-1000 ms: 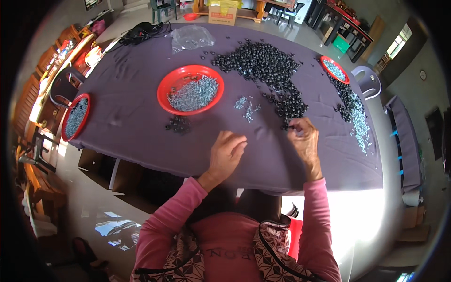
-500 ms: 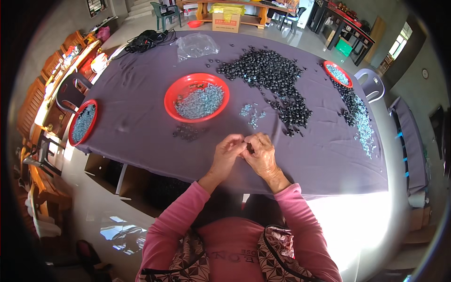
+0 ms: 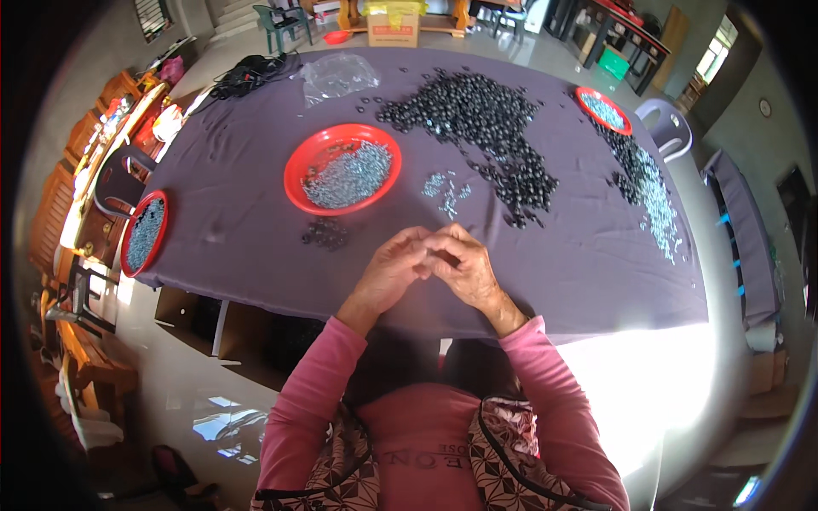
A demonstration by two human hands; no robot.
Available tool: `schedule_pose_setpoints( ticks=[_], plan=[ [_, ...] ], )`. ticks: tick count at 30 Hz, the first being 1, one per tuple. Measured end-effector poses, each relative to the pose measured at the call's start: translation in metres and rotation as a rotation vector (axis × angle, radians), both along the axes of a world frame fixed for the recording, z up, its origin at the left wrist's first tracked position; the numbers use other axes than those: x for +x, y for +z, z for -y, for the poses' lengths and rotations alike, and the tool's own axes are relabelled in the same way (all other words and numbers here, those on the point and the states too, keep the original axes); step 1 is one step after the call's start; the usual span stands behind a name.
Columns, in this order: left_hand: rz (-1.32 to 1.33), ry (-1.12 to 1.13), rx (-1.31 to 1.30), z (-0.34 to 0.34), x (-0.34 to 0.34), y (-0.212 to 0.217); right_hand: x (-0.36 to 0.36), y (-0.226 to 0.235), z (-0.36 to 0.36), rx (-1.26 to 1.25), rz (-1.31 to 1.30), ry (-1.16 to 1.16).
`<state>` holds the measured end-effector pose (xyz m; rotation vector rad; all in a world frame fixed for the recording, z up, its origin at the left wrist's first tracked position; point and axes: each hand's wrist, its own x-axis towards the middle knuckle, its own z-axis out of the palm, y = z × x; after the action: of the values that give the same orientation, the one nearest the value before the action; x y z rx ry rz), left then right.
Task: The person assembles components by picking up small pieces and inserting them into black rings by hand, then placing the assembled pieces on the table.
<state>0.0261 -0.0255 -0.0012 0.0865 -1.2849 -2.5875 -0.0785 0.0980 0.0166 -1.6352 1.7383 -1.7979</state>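
We see both hands together over the near edge of the table point(image 3: 256, 213), fingertips touching. Left hand point(image 3: 394, 271) is curled narrow, fingers bent toward the right hand point(image 3: 464, 268), which is curled the same way. They seem to pinch something small between them, but it's too small to tell what, so we can't say whether either hand holds a part.

Just ahead and left of the left hand: a small cluster of dark parts point(image 3: 325, 232) on the purple cloth. Ahead of the hands, slightly right: a small scatter of pale parts point(image 3: 445, 189). Past the dark cluster sits a red bowl point(image 3: 300, 170) filled with pale grey pieces.

Beyond and right of the bowl: a big dark pile point(image 3: 481, 119), trailing down toward the hands and ending near the right hand. Far right: a second red dish point(image 3: 603, 109) with a strip of dark and pale pieces point(image 3: 648, 187) running down from it. Left table edge: a third red dish point(image 3: 143, 233) with grey pieces. Far end: a clear plastic bag point(image 3: 339, 75) and a black tangle point(image 3: 247, 72).

Pink sleeves point(image 3: 319, 383) enter from the lower edge.
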Motion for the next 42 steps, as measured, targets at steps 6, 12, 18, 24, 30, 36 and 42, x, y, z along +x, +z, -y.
schedule_pose_setpoints(
  ticks=[6,12,18,24,30,36,42],
  plan=[
    [0.022,-0.006,-0.008,0.0,-0.004,0.0,-0.006,-0.003,-0.002,0.002,0.015,-0.017],
    [0.06,0.082,0.02,0.0,-0.001,-0.009,-0.013,0.015,-0.031,0.128,0.01,-0.24],
    [0.061,0.096,0.108,-0.005,-0.003,-0.003,-0.101,-0.014,-0.102,0.044,-0.012,-0.734],
    [0.005,0.157,0.14,0.0,-0.004,-0.008,-0.1,0.009,-0.108,0.263,0.039,-0.767],
    [-0.038,0.185,0.192,-0.001,-0.004,-0.01,-0.075,0.003,-0.042,0.232,0.004,-0.404],
    [-0.03,0.186,0.213,-0.002,-0.005,-0.009,-0.081,0.0,0.006,0.306,-0.253,-0.387],
    [-0.003,0.2,0.229,-0.002,-0.005,-0.01,-0.085,-0.006,0.027,0.405,-0.536,-0.386]
  ],
)
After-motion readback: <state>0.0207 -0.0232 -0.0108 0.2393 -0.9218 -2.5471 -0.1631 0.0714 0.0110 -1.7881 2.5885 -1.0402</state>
